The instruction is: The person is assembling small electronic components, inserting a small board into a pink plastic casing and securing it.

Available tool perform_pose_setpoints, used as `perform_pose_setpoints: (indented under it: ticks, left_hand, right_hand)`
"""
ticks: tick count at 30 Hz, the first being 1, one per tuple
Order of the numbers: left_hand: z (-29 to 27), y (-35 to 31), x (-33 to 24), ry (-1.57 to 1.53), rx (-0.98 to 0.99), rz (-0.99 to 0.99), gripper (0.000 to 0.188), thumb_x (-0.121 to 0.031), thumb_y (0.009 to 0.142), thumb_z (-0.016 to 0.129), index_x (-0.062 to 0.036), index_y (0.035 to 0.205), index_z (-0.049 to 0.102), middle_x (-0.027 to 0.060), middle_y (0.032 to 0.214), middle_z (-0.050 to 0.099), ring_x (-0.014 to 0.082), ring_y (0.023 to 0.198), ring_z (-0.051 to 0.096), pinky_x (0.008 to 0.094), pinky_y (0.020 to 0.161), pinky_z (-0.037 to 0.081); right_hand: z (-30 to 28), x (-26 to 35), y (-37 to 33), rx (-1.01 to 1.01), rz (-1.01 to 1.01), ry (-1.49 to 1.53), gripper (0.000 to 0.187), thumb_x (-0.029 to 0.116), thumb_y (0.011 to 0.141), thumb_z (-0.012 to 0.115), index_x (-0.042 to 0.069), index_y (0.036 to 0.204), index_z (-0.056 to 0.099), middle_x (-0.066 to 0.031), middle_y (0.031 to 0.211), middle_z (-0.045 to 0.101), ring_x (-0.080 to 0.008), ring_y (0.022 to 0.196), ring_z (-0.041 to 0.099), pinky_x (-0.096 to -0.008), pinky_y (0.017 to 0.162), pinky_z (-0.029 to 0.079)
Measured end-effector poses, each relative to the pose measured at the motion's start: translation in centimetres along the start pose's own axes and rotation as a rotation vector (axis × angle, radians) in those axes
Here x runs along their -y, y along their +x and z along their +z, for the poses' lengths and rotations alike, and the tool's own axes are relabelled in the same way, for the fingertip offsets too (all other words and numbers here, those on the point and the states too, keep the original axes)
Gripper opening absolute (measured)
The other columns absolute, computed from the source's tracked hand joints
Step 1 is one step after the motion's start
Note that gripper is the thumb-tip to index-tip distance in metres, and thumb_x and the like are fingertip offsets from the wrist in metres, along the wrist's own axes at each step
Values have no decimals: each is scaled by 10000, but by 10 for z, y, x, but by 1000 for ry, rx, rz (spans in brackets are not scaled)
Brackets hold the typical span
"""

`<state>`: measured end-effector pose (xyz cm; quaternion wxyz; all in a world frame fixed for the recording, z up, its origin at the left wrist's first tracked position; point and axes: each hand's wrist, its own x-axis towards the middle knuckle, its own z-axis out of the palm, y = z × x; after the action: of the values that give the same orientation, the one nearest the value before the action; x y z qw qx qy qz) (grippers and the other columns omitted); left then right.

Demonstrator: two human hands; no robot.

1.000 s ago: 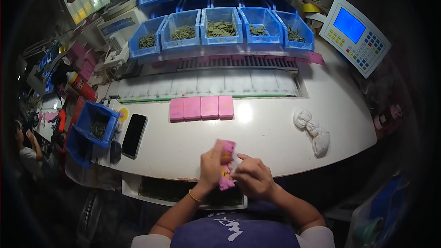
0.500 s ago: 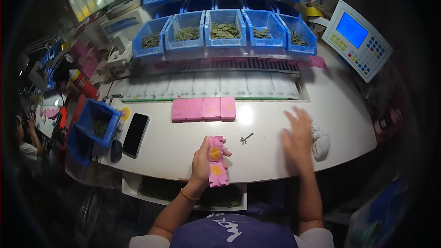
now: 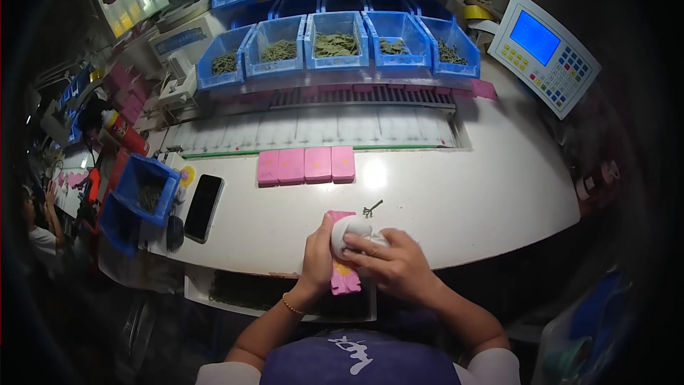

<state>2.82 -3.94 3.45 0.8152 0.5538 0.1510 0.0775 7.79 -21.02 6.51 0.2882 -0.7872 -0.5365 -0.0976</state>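
Note:
My left hand (image 3: 315, 255) grips a pink rubber mould (image 3: 345, 285) along its left side, near the table's front edge. The mould lies opened out, with an orange-yellow patch showing on its lower half. Held in my right hand (image 3: 393, 262), a rounded white cloth bundle (image 3: 345, 228) presses against the mould's upper half and hides most of it. Just beyond my hands lies a small dark green branched piece (image 3: 371, 208). Farther back, several closed pink moulds (image 3: 305, 166) stand side by side in a row.
Blue bins (image 3: 338, 64) holding green pieces stand in tiers at the back. A control panel with a blue screen (image 3: 545, 53) leans at the right. A black phone (image 3: 205, 208) and a blue bin (image 3: 151, 189) are on the left. An open drawer (image 3: 214, 298) sits below the table edge.
My right hand has picked up the white cloth bundle from the right of the table and brought it left onto the mould. My left hand still holds the mould. The view has shifted slightly.

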Motion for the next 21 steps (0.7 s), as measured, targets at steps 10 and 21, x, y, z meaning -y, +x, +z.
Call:
perform_pose_setpoints:
  ticks: [10, 21]
  left_hand:
    - [-12, -17, -19, 13, 137, -69, 556, -393, 1075, 267, 54, 1295, 513, 172, 1006, 679, 178, 714, 664, 292, 648, 554]
    - [-13, -7, -12, -83, 109, -161, 561, -474, 1065, 246, 15, 1118, 516, 165, 845, 644, 217, 618, 659, 315, 526, 553]
  right_hand:
    - [-24, 12, 3, -214, 109, 242, 600, -40, 626, 628, 100, 1207, 674, -64, 1339, 615, -264, 704, 528, -337, 682, 501]
    - [-44, -8, -35, -166, 342, 170, 594, -51, 660, 594, 70, 1238, 661, -152, 1310, 621, -270, 838, 552, -363, 818, 476]
